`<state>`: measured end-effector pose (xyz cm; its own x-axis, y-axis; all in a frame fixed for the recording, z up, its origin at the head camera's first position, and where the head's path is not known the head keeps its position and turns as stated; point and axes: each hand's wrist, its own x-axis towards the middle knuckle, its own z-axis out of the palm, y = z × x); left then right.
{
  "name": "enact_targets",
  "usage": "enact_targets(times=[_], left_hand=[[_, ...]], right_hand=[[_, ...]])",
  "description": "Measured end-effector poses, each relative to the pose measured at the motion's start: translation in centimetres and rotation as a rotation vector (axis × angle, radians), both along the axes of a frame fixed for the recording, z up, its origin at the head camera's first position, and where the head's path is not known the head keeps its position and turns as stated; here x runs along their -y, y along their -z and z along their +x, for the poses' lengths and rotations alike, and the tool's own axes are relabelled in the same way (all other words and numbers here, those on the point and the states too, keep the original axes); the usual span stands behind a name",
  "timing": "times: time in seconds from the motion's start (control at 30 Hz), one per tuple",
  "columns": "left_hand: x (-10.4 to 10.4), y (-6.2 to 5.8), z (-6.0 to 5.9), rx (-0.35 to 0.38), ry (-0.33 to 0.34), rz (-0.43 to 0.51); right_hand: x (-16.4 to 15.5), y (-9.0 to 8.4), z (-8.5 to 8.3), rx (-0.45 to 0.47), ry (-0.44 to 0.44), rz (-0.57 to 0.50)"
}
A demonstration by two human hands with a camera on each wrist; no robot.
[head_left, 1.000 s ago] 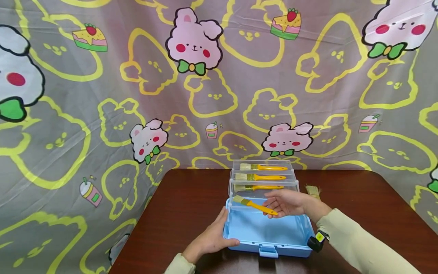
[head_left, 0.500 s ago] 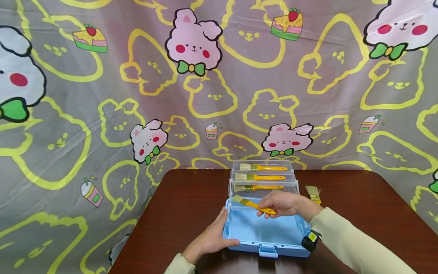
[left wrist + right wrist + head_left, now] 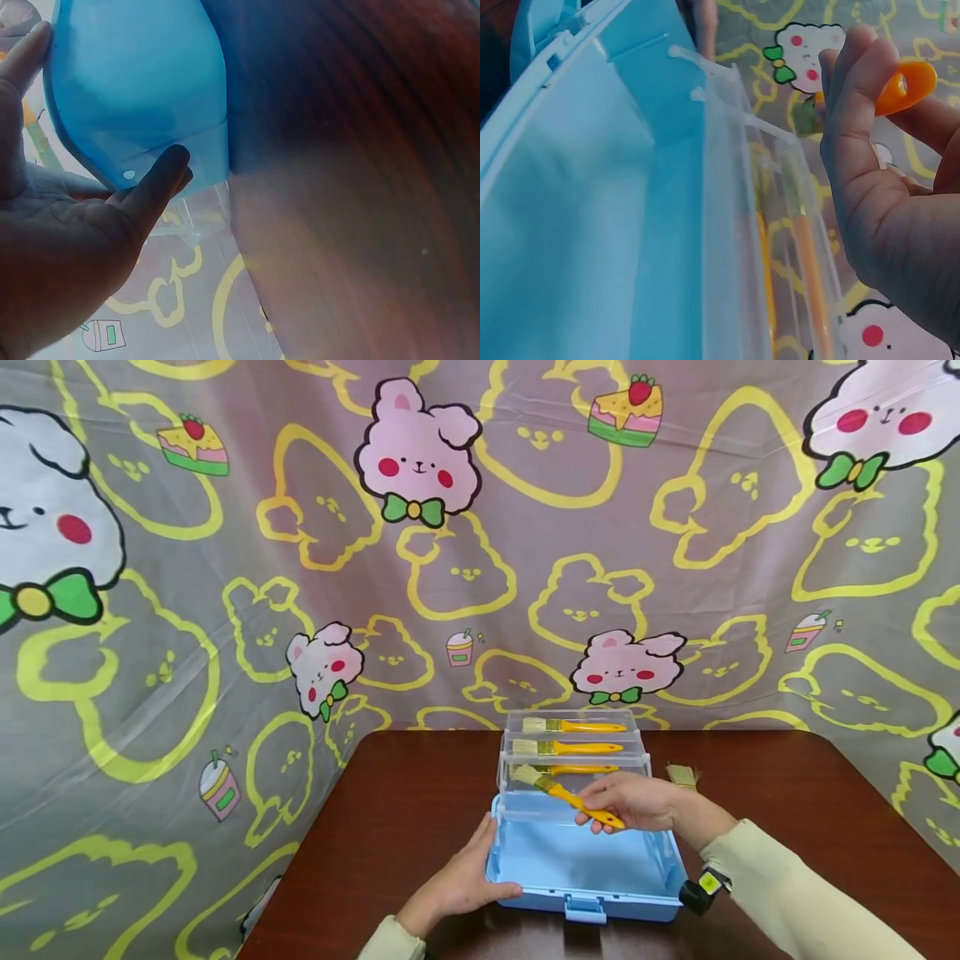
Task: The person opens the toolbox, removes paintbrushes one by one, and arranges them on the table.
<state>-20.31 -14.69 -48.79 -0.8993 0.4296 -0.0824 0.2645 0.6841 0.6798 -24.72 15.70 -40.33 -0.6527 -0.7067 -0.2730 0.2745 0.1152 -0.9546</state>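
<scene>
Three brushes (image 3: 573, 747) lie in the clear trays (image 3: 573, 758); the right hand (image 3: 637, 802) pinches a fourth brush (image 3: 570, 796) over the box (image 3: 585, 868), which the flat left hand (image 3: 465, 881) steadies, and what seems one more brush (image 3: 681, 777) waits outside.

The box (image 3: 585, 868) sits near the table's (image 3: 405, 810) front edge, its stepped trays (image 3: 573, 752) behind it, each holding one brush (image 3: 573, 726). Another brush (image 3: 682, 776) lies right of them.

Dark wood table (image 3: 390, 827) w/ cartoon bunny cloth backdrop (image 3: 225, 568) behind, even light.
</scene>
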Motion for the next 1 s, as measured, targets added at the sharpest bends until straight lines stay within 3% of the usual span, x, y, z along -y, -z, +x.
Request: enact_targets(times=[0.43, 0.77, 1.0], left_hand=[[-0.1, 0.1, 0.0, -0.012, 0.017, 0.017], [0.1, 0.3, 0.0, -0.006, 0.021, 0.026], [0.1, 0.2, 0.1, -0.004, 0.015, 0.021]], right_hand=[[-4.9, -1.7, 0.5, -0.011, -0.027, -0.136], [-9.4, -0.8, 0.7, 0.000, 0.007, -0.197], [-12.9, 0.4, 1.2, 0.018, 0.081, -0.221]])
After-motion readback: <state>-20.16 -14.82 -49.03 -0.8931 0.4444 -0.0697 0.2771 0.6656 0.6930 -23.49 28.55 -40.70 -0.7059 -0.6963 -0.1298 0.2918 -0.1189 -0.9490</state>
